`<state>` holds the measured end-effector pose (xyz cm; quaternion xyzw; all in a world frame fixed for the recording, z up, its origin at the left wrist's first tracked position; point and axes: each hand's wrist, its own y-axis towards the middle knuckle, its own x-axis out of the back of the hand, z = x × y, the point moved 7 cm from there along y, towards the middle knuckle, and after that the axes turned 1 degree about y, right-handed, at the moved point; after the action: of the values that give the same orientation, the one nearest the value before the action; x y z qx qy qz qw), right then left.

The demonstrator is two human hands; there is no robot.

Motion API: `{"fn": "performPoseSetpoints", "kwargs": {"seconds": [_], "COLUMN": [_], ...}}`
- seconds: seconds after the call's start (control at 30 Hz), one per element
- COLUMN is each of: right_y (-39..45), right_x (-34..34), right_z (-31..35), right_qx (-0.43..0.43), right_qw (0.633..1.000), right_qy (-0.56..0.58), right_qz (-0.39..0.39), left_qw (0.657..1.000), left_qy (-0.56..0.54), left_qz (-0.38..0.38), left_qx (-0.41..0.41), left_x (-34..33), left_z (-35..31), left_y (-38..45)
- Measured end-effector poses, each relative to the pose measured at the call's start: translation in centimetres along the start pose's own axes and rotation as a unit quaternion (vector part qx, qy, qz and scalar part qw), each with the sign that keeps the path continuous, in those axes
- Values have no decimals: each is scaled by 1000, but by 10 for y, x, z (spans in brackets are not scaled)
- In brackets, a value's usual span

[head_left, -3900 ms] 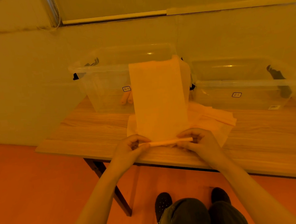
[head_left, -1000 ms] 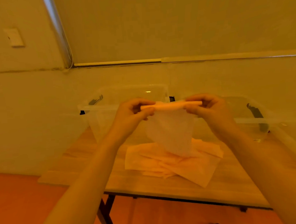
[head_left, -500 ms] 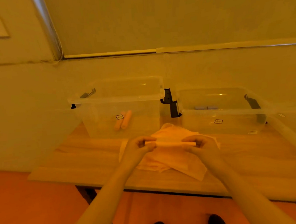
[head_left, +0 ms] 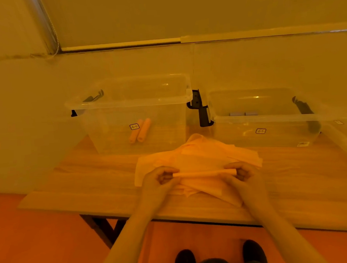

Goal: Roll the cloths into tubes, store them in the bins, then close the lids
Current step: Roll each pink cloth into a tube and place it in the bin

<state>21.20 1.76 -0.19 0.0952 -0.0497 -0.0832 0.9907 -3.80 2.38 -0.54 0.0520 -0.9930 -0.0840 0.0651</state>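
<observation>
Rolled cloth [head_left: 204,173] pinched between hands, left [head_left: 158,180], right [head_left: 243,174].

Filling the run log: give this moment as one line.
stage: rolling | left hand: pinches rolled cloth | right hand: pinches other end | left bin: two rolls, lid off

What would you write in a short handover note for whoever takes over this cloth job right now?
Left hand and right hand: each has a grip on one end of a rolled cloth, held above the pile.
Left bin: open, two rolls inside.
Right bin: open, no orange rolls visible.
Done: two stored, a third rolled.
Left: bin this roll, roll the pile, close both lids.
</observation>
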Motion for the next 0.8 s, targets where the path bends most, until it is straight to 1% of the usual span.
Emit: {"fn": "performPoseSetpoints", "kwargs": {"seconds": [0.07, 0.13, 0.2, 0.27, 0.37, 0.47, 0.57, 0.7, 0.8], "right_y": [-1, -2, -2, -1, -2, -7, -10, -10, -10], "right_x": [1, 1, 3, 7, 9, 7, 4, 3, 1], "right_z": [-1, 2, 5, 5, 5, 10, 6, 2, 0], "right_qx": [9, 36, 71, 88, 91, 95, 57, 41, 37], "right_qw": [1000, 999, 994, 989, 993, 995, 998, 998, 998], "right_qy": [-5, -35, -87, -114, -69, -25, 37, 45, 44], "right_qz": [-3, 1, -7, -20, -21, -8, 18, 32, 39], "left_qw": [999, 997, 995, 995, 997, 999, 1000, 999, 999], "left_qy": [25, 54, 68, 67, 42, 12, -18, -30, -20], "left_qz": [-4, -15, -23, -21, -15, -6, 7, 21, 23], "left_qx": [-27, -55, -67, -69, -70, -32, -1, -15, -32], "left_x": [1, 4, 6, 6, 5, 4, 1, -1, -1], "left_z": [-1, -2, -4, -6, -5, 2, 5, 0, -3], "left_y": [-1, -2, -4, -5, -4, -3, -5, -7, -8]}}
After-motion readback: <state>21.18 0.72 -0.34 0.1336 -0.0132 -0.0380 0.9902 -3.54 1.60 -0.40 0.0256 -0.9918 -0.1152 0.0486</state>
